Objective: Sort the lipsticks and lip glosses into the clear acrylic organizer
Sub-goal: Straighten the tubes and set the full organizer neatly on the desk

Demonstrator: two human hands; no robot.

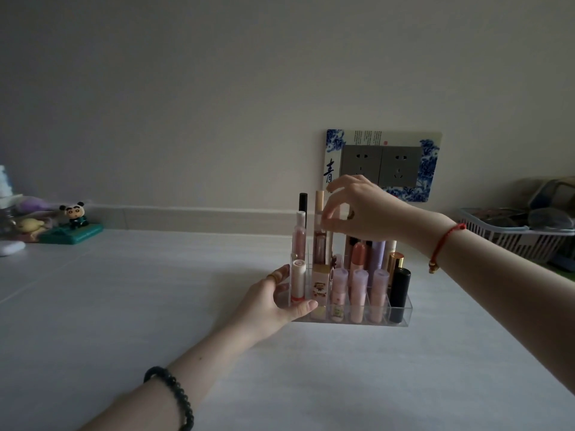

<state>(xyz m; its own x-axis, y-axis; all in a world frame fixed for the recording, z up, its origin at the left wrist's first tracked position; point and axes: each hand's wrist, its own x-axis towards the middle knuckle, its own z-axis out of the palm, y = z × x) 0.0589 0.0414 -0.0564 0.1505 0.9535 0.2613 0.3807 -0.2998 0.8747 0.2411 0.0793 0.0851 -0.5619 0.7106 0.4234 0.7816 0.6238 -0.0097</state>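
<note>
Head: right hand (357, 209) masks tall tube (319, 201).

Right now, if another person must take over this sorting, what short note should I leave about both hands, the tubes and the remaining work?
Left hand grips the left end of the clear organizer on the table, steadying it.
Right hand pinches a tall beige-capped lip gloss standing in a slot behind the front row.
Done: every tube in view stands upright in the organizer.
Left: probably just seat this tall gloss and let go; any tubes outside the view cannot be judged.
</note>
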